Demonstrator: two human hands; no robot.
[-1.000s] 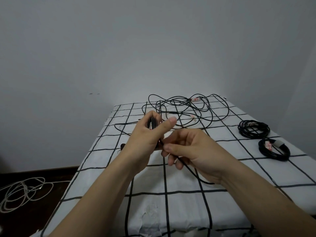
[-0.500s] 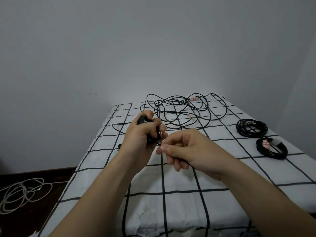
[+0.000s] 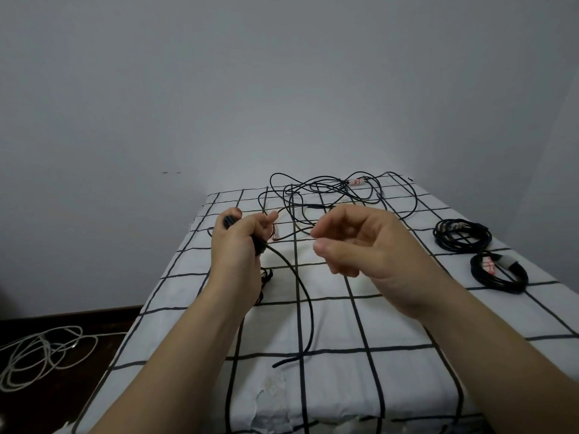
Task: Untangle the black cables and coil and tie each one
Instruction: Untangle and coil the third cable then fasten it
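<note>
1. Sprawling at the far end of the table, the tangle is probably waiting its turn.
2. Two coils are lying done at the right edge, out of the way.
3. Left hand is gripping a bundle so loops aren't springing apart; its tail is trailing onto the table.
4. Right hand is hovering loosely curled, holding nothing.

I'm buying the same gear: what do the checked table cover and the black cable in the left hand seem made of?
The table cover: likely cloth, matte white, black grid; it creases, though flaking at the front edge hints at a coating. The black cable, gripped by the left hand: rubber or plastic sheath, matte, bending smoothly.
</note>
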